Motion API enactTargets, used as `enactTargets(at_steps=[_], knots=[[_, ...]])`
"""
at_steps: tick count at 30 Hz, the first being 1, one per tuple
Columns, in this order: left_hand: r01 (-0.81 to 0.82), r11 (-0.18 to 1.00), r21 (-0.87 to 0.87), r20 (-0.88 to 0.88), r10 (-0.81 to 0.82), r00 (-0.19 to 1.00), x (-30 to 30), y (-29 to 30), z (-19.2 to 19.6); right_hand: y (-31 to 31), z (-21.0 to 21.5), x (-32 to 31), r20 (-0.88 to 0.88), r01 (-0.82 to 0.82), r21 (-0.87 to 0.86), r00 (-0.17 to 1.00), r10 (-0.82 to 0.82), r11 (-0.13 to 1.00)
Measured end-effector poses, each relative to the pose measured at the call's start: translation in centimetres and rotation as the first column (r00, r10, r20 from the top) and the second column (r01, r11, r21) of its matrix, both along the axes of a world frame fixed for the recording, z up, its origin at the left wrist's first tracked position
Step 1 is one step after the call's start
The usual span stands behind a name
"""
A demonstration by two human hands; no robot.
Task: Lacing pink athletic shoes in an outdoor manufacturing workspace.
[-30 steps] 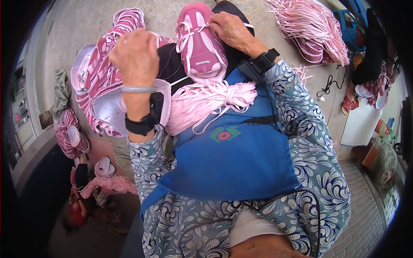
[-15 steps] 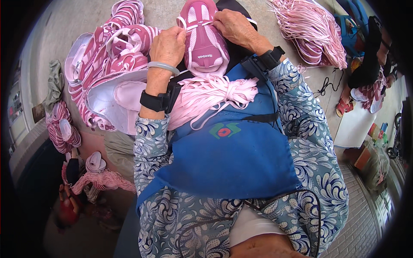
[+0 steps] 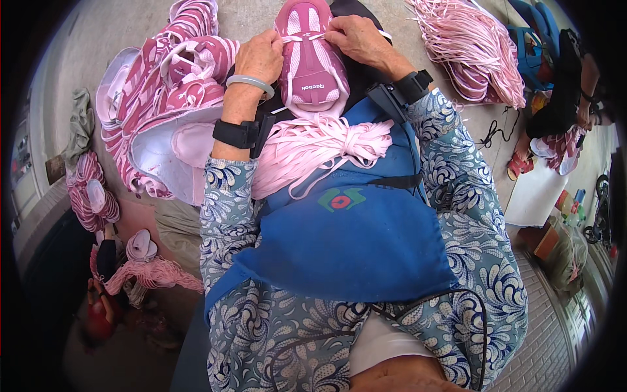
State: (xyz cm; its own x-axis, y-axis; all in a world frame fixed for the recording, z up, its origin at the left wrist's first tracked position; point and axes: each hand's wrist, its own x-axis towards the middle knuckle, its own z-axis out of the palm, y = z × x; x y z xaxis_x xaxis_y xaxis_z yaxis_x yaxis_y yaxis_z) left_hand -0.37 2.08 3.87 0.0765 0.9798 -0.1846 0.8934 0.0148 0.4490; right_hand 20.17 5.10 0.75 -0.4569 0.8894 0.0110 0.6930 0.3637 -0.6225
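A pink and magenta shoe upper (image 3: 315, 73) lies over my dark-clad lap, its toe pointing toward me. Across its lacing area runs a white shoelace (image 3: 304, 38). Fingers pinched, my left hand (image 3: 259, 57) grips the lace at the upper's left edge. On the opposite edge my right hand (image 3: 360, 40) also pinches the lace, thumb and forefinger together. Closer to me, a tied bundle of pale pink shoelaces (image 3: 313, 153) rests on my blue apron (image 3: 353, 255).
Stacked pink shoe uppers (image 3: 189, 72) stand at my left. To the right lies a heap of uppers with long pink laces (image 3: 473, 55) on the concrete floor (image 3: 248, 13). Other people sit at both sides, with more uppers (image 3: 95, 196) near the left one. A black cord (image 3: 499, 130) lies right.
My left hand has shifted slightly up, away from me, still pinching the lace. The right hand has barely moved, and the shoe upper stays nearly in place.
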Motion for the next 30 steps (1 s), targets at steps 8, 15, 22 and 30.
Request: enactTargets(at_steps=[8,15,22,30], knots=[[0.150,0.974,-0.172,-0.125,-0.172,0.977,-0.1,1.9,0.8,0.5,0.1,-0.3,0.047,-0.131,0.124,0.991,0.126,0.984],[-0.011,0.976,-0.217,0.109,0.036,0.993,-0.8,2.6,-0.1,0.1,0.1,0.1,-0.203,0.074,-0.274,0.970,-0.133,0.959],[-0.174,0.982,0.078,0.158,0.161,0.974,0.6,0.6,-0.7,-0.8,-0.4,-0.4,-0.148,0.111,0.018,0.983,-0.107,0.994],[-0.219,0.974,0.065,0.141,0.208,0.968,0.0,-0.1,-1.7,-0.5,0.6,-0.6,-0.163,0.156,-0.383,0.959,-0.232,0.911]])
